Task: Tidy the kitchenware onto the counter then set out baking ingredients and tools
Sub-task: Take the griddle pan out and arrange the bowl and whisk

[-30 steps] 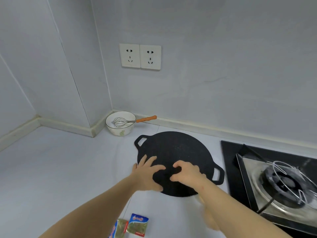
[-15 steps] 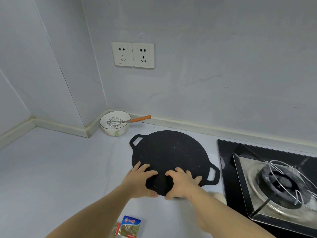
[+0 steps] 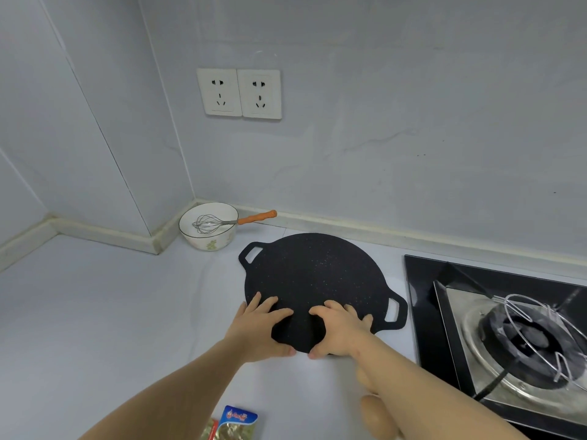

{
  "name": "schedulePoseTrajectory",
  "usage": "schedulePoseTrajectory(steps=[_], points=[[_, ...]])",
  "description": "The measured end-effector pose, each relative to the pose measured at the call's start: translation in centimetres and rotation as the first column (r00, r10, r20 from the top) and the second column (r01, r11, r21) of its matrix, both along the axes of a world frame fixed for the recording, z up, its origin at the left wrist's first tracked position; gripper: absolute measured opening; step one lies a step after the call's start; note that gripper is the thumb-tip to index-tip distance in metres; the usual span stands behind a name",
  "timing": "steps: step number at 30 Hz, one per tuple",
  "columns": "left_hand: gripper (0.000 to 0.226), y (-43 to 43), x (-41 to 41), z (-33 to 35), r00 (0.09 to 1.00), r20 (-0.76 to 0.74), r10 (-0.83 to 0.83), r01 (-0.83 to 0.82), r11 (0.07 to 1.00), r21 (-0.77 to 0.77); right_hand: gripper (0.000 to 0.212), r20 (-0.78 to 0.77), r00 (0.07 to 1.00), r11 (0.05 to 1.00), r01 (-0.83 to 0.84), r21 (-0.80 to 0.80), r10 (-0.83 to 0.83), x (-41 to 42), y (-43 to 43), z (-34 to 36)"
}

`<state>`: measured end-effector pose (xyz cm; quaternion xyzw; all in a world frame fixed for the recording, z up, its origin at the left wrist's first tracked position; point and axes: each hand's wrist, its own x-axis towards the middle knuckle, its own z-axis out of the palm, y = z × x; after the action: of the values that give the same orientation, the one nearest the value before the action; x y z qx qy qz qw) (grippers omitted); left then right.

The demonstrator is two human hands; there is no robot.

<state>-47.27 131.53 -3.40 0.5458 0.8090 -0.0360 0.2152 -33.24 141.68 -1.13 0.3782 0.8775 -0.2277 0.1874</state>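
1. Head view: a black round pan lies top face up on the white counter, between a bowl and the stove.
2. Its two loop handles set the long axis, which runs diagonally. One handle points far-left toward the bowl, the other near-right toward the stove.
3. Left hand grips the near rim left of centre, with the fingers spread on the top face and the thumb curled at the edge below.
4. Right hand grips the near rim just beside it, fingers bent on top and thumb at the edge. The hands are near each other but apart.
5. Whether the near rim is raised off the counter cannot be told.
6. The bowl stands in the wall corner. A whisk lies in it, its orange handle pointing right over the rim.
7. A foil packet lies at the bottom edge. A tan rounded object is partly hidden under the right forearm.
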Motion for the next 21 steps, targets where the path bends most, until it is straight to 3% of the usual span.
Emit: schedulePoseTrajectory(steps=[14, 21], points=[[0.077, 0.6, 0.1, -0.1, 1.0, 0.001, -0.002, 0.002, 1.0, 0.0, 0.089, 0.035, 0.995, 0.995, -0.094, 0.016, 0.094, -0.2, 1.5, 0.0], [0.078, 1.2, 1.9, 0.4, 0.997, -0.077, -0.024, 0.019, 0.998, -0.062, 0.091, 0.068, 0.987, 0.988, -0.151, 0.04, 0.148, 0.9, 2.2, 0.5]])
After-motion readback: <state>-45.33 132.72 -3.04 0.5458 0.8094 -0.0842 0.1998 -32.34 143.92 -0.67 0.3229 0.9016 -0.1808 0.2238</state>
